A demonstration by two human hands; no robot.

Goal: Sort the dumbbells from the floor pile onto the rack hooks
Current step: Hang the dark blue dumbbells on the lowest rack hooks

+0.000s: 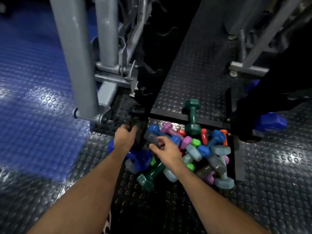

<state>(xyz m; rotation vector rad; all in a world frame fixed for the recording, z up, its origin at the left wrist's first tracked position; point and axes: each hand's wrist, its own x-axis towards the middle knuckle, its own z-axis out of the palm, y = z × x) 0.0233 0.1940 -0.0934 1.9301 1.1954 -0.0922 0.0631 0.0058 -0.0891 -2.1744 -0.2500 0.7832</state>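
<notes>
The dumbbells [194, 149] lie heaped on the studded floor [270, 174] just beyond your right hand [166, 150], whose fingers curl round a grey dumbbell [152, 137] at the pile's near edge, so you look to be at the picking step with nearly the whole heap unsorted. Your left hand [125, 137], just left of it, grips something dark I cannot identify at the foot of the black rack [148, 92]. Next, lift the grey one clear and find a free hook above.

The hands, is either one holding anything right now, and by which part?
The right hand grips a grey dumbbell by one end. The left hand curls round the black rack near its base.
</notes>
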